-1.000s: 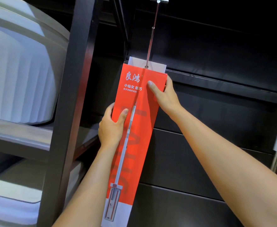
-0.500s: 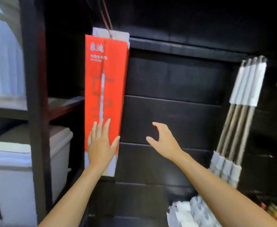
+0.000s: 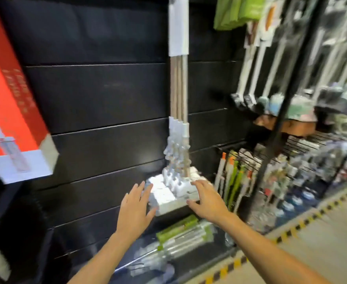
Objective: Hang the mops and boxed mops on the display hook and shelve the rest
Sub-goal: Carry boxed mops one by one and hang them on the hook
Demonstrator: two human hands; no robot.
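Below centre, toward 6 o'clock: left hand (image 3: 134,206) and right hand (image 3: 207,199), both with fingers spread and holding nothing, flank the white heads of the hanging mops (image 3: 173,187); contact is blurred. Red boxed mop (image 3: 10,99) at 9 o'clock, top out of frame

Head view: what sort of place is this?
Likely a store's cleaning-goods aisle: hanging mops against a black slat wall, a red boxed mop, packed wire racks at right.
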